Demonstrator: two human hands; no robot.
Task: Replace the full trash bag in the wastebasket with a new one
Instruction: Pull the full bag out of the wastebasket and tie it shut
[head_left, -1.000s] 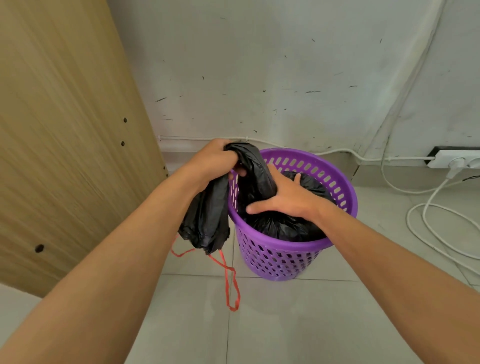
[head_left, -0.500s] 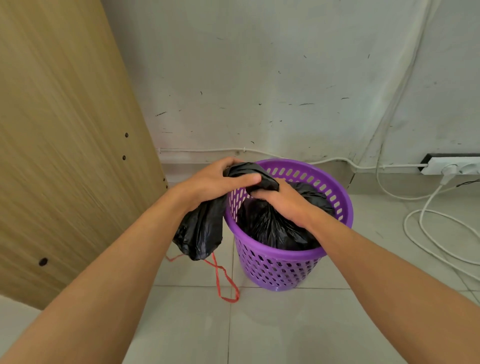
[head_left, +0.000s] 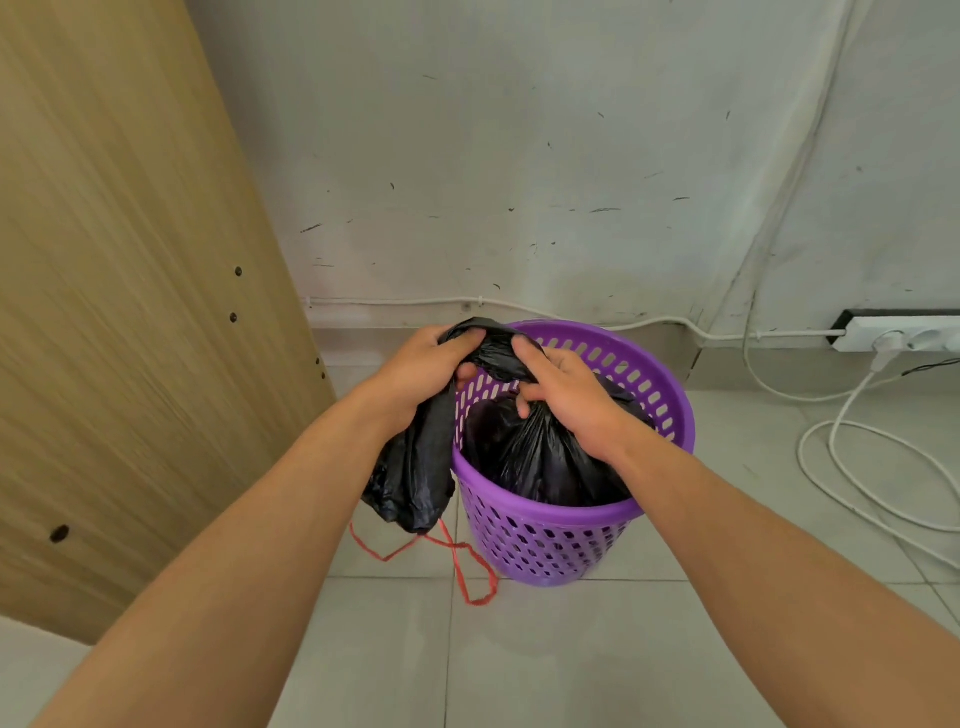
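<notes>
A purple perforated wastebasket (head_left: 561, 540) stands on the tiled floor by the wall. A full black trash bag (head_left: 540, 457) sits inside it. My right hand (head_left: 566, 395) grips the gathered neck of the bag above the basket. My left hand (head_left: 421, 371) grips the same twisted neck at the basket's left rim. The bag's loose upper part (head_left: 410, 478) hangs from my left hand outside the basket. Red drawstrings (head_left: 462, 566) dangle from it to the floor.
A wooden panel (head_left: 119, 312) leans close on the left. A white power strip (head_left: 904, 335) lies by the wall at the right, with white cables (head_left: 852, 467) looping over the floor. The grey scuffed wall stands right behind the basket.
My right hand went from lying flat on the bag to gripping its neck. Both hands now hold the twisted neck close together, and the hanging part has sunk lower.
</notes>
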